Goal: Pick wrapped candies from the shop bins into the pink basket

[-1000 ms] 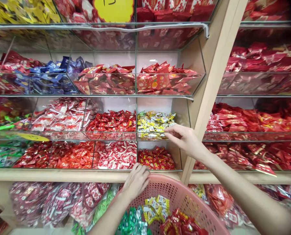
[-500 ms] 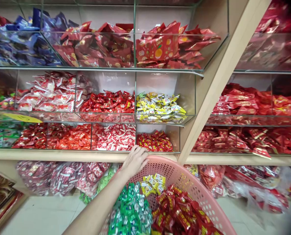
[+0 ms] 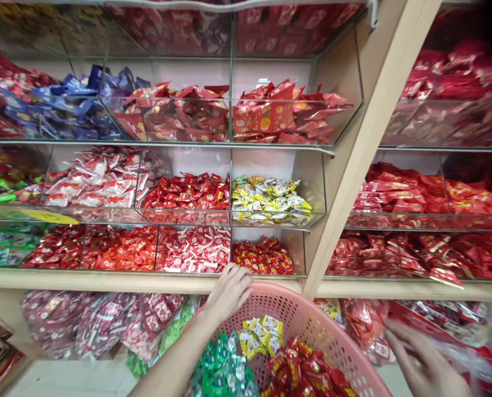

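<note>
My left hand has its fingers hooked over the back rim of a pink perforated plastic basket, beside the wooden shelf edge. In the basket lie green-wrapped candies, a few yellow-and-white wrapped candies and a heap of red-wrapped candies. To the right of the basket, my right hand is in the air, blurred by motion. Its fingers look stretched out, and I see nothing in them.
Clear-fronted shelf compartments hold red-wrapped candies, yellow-wrapped candies, red-and-white candies and blue packets. A wooden upright divides the shelves. Plastic bags of candy lie underneath, above the tiled floor.
My right hand has come into view at the lower right. My left hand stays on the basket rim. The view has tilted up, so shelves and basket sit lower.
</note>
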Demonstrator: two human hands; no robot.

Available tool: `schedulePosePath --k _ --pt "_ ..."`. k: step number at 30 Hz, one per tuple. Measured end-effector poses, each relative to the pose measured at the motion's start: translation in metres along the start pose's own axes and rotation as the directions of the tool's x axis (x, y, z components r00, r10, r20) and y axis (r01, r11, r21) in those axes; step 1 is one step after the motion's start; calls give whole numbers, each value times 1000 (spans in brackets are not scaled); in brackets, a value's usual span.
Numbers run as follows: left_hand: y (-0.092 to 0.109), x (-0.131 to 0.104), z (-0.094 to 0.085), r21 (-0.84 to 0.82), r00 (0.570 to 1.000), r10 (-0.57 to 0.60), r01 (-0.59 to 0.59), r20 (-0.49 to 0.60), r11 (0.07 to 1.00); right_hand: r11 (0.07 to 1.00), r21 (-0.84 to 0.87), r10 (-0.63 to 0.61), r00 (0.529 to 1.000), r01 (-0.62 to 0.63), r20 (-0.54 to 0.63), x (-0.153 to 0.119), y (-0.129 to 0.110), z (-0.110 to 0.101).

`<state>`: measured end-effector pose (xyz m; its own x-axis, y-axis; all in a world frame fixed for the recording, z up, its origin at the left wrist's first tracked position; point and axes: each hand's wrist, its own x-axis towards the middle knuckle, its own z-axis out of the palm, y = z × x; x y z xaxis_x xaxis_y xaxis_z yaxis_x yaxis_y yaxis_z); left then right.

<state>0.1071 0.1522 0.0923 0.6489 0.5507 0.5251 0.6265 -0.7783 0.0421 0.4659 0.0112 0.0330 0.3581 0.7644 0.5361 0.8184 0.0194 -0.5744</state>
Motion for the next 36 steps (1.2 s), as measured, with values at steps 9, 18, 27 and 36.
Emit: schedulePosePath --k 9,18,27,36 --pt "-4 -2 4 -18 1000 -8 8 -14 1000 776 68 -630 767 627 122 159 -214 -25" --pt "-1 -1 0 6 1000 -12 12 -6 1000 716 -553 -292 902 426 317 237 -275 12" --pt "0 0 -2 7 1000 -8 8 4 1000 747 -593 -115 937 300 329 238 -283 25" --pt "-1 0 0 14 1000 1 -1 12 1000 785 -550 -142 947 285 288 234 -282 21"
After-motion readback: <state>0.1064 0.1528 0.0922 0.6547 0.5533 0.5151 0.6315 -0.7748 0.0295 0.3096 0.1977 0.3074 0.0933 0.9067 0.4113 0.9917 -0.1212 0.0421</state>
